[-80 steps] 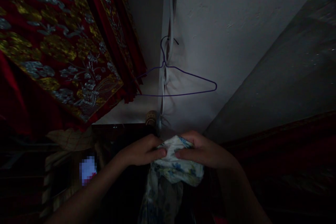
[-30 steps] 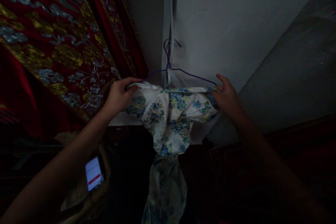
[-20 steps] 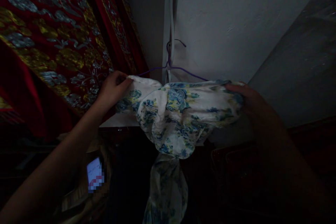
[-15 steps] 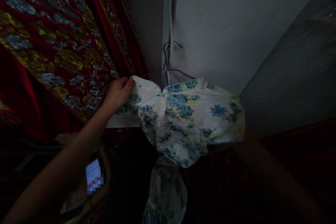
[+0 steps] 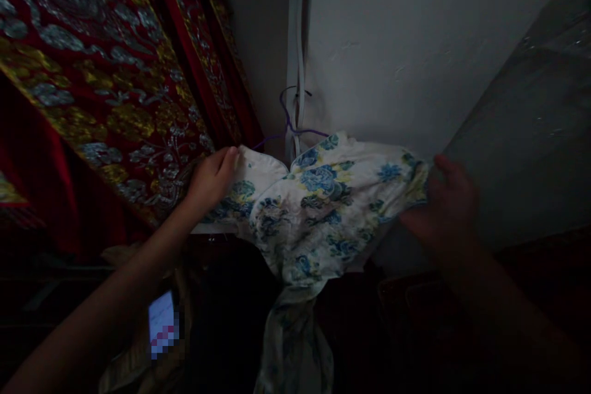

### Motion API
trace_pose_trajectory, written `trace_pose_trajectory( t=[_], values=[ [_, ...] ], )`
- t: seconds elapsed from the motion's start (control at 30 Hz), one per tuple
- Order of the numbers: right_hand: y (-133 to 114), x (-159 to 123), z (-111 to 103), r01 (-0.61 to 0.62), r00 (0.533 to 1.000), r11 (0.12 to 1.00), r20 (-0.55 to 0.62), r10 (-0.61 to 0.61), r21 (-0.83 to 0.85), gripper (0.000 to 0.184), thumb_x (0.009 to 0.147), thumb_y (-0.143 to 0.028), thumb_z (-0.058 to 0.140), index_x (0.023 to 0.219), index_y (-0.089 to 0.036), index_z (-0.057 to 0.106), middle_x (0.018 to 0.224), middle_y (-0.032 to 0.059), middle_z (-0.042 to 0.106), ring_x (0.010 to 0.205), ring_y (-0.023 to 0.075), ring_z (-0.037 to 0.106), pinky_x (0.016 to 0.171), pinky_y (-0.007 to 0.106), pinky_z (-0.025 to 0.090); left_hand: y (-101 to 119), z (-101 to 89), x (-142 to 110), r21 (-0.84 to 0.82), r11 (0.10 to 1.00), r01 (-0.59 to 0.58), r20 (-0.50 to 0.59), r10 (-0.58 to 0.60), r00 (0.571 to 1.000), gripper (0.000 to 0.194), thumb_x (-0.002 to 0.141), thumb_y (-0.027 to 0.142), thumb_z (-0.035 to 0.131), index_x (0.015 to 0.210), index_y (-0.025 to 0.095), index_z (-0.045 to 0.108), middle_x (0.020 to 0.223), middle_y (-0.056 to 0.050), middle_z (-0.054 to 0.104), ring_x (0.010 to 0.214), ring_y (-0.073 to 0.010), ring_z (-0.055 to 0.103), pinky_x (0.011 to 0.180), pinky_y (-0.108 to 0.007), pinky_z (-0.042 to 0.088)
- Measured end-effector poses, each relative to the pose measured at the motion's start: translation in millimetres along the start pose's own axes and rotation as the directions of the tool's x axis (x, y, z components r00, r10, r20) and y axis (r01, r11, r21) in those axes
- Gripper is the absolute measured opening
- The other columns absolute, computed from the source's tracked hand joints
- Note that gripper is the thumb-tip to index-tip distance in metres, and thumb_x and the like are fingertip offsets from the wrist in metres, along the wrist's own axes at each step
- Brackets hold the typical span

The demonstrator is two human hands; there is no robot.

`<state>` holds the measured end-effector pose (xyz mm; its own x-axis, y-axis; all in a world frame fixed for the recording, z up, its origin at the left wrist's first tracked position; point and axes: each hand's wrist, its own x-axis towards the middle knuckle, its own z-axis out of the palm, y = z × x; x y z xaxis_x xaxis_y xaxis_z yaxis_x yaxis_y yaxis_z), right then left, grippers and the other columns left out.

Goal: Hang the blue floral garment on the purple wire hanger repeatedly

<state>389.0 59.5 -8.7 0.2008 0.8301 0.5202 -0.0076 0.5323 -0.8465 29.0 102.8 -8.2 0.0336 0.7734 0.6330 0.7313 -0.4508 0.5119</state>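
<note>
- The white cloth garment printed with blue and yellow flowers (image 5: 318, 200) lies between the hands, its shoulder line running crosswise, its body trailing down below them.
- The left hand (image 5: 212, 177) pinches its shoulder edge, nearer the neckline; the right hand (image 5: 450, 203) is spread at the far sleeve end, and I cannot tell whether it grips.
- The thin purple wire hanger (image 5: 289, 127) rises between the hands; its arm ends are hidden.
- Beyond the left hand: red cloth embroidered in gold and silver (image 5: 124, 83).
- The garment's lower end is cut off; darkness hides most below the hands.
</note>
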Motion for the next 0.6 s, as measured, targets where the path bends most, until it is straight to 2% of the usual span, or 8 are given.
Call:
trace_pose_trajectory(
  t=[0.2,0.23,0.3,0.37,0.4,0.43,0.5,0.6],
  values=[
    [-54,-8,17,-0.057,0.966,0.974,0.259,-0.002,0.218,0.065,0.086,-0.074,0.035,0.116,-0.027,0.07,0.11,0.0083,0.072,0.111,0.0335,0.067,0.09,0.055,0.05,9,7.0,12,0.038,0.999,0.015,-0.01,-0.014,1.0,0.046,0.093,0.058,0.052,0.07,0.018,0.058,0.063,0.001,0.053,0.06,-0.0152,0.047,0.055,-0.027,0.029],
    [-57,-14,19,-0.115,0.909,0.973,0.415,0.021,0.201,0.07,0.085,-0.08,0.034,0.113,-0.027,0.071,0.102,0.0072,0.074,0.103,0.0318,0.07,0.086,0.053,0.052,8,7.9,13,0.001,0.999,0.032,-0.022,-0.032,0.999,0.046,0.093,0.057,0.052,0.068,0.018,0.056,0.061,0.001,0.053,0.059,-0.0151,0.047,0.054,-0.027,0.029],
    [-56,-26,23,-0.223,0.645,0.973,0.758,0.099,0.063,0.073,0.085,-0.083,0.04,0.108,-0.022,0.073,0.088,0.0071,0.076,0.089,0.0278,0.074,0.082,0.046,0.055,7,8.8,10,-0.114,0.992,0.045,-0.038,-0.05,0.998,0.049,0.095,0.057,0.047,0.067,0.018,0.057,0.062,0.0,0.055,0.061,-0.0158,0.049,0.056,-0.028,0.034],
    [-45,-38,28,-0.101,0.414,0.983,0.892,0.182,-0.154,0.061,0.088,-0.07,0.055,0.114,-0.018,0.072,0.095,0.0096,0.077,0.092,0.0251,0.074,0.086,0.042,0.056,10,9.8,1,-0.236,0.971,0.026,-0.021,-0.032,0.999,0.056,0.098,0.062,0.038,0.071,0.018,0.061,0.068,-0.003,0.061,0.068,-0.0178,0.056,0.063,-0.029,0.043],
    [-36,-43,31,0.034,0.404,0.968,0.889,0.215,-0.249,0.053,0.089,-0.059,0.062,0.123,-0.018,0.069,0.108,0.0112,0.077,0.101,0.0249,0.072,0.092,0.041,0.055,15,11.0,-5,-0.291,0.957,0.011,0.004,-0.01,1.0,0.061,0.099,0.065,0.032,0.072,0.018,0.063,0.072,-0.004,0.064,0.072,-0.0188,0.059,0.068,-0.031,0.046],
    [-25,-49,36,0.176,0.464,0.926,0.858,0.22,-0.333,0.053,0.09,-0.048,0.067,0.134,-0.02,0.063,0.124,0.0124,0.072,0.114,0.0252,0.068,0.1,0.042,0.052,21,13.1,-13,-0.344,0.939,-0.001,0.037,0.015,0.999,0.067,0.099,0.068,0.027,0.073,0.019,0.064,0.075,-0.006,0.067,0.076,-0.0197,0.062,0.073,-0.032,0.047],
    [3,-60,47,0.398,0.617,0.799,0.776,0.131,-0.451,0.078,0.085,-0.035,0.074,0.154,-0.024,0.04,0.153,0.014,0.05,0.14,0.0286,0.049,0.115,0.048,0.042,39,19.6,-30,-0.474,0.88,0.032,0.124,0.031,0.992,0.077,0.096,0.075,0.016,0.07,0.02,0.064,0.081,-0.008,0.07,0.081,-0.0212,0.065,0.079,-0.034,0.05],
    [44,-75,69,0.571,0.73,0.63,0.676,-0.098,-0.526,0.116,0.073,-0.036,0.083,0.163,-0.023,0.01,0.168,0.018,0.017,0.155,0.0371,0.018,0.122,0.06,0.027,76,31.7,-51,-0.647,0.718,0.255,0.313,-0.055,0.948,0.086,0.089,0.083,0.004,0.067,0.022,0.061,0.083,-0.011,0.07,0.084,-0.0242,0.067,0.075,-0.037,0.053]
  ],
)
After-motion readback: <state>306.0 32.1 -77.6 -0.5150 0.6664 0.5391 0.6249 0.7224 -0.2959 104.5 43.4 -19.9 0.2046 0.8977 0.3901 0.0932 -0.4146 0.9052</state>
